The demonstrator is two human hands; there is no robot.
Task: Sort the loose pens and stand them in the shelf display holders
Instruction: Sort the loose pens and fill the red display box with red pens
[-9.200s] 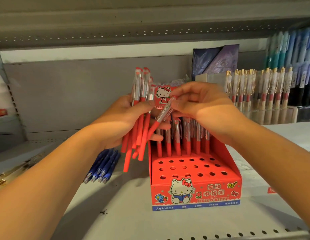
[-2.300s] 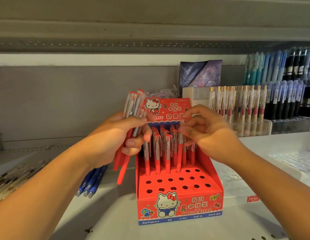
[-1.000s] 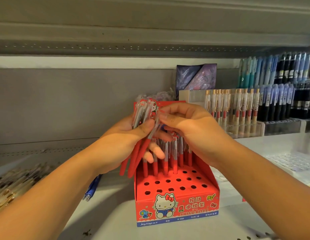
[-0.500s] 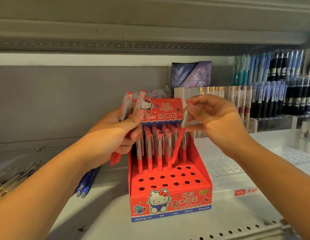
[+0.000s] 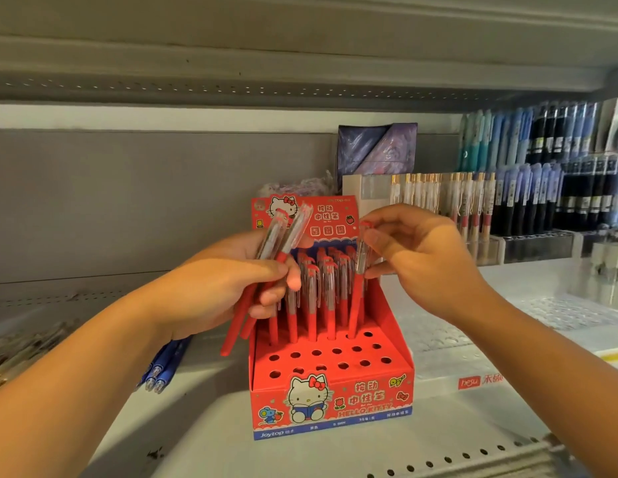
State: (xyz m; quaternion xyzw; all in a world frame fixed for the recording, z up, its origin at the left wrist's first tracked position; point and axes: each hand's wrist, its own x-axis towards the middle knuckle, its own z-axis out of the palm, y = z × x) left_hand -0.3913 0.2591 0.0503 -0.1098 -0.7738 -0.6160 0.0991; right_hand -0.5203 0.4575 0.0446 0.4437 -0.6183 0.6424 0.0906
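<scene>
A red pen (image 5: 356,294) stands nearly upright at centre frame, its tip at a hole in the red display holder (image 5: 331,405). The right hand (image 5: 424,260) pinches its clear top with curled fingers. Left of centre, the left hand (image 5: 224,291) grips a bundle of red pens (image 5: 278,236). Blue pens (image 5: 160,370) lie on the shelf (image 5: 214,450) at lower left.

A grey metal shelf (image 5: 335,457) ran across the front, its edge punched with holes, and another shelf (image 5: 231,81) hung overhead. A plain grey back panel (image 5: 128,201) stood behind, with a purple packet (image 5: 376,153) against it. A red label (image 5: 470,382) showed at the right, near a clear dimpled tray (image 5: 569,312)
</scene>
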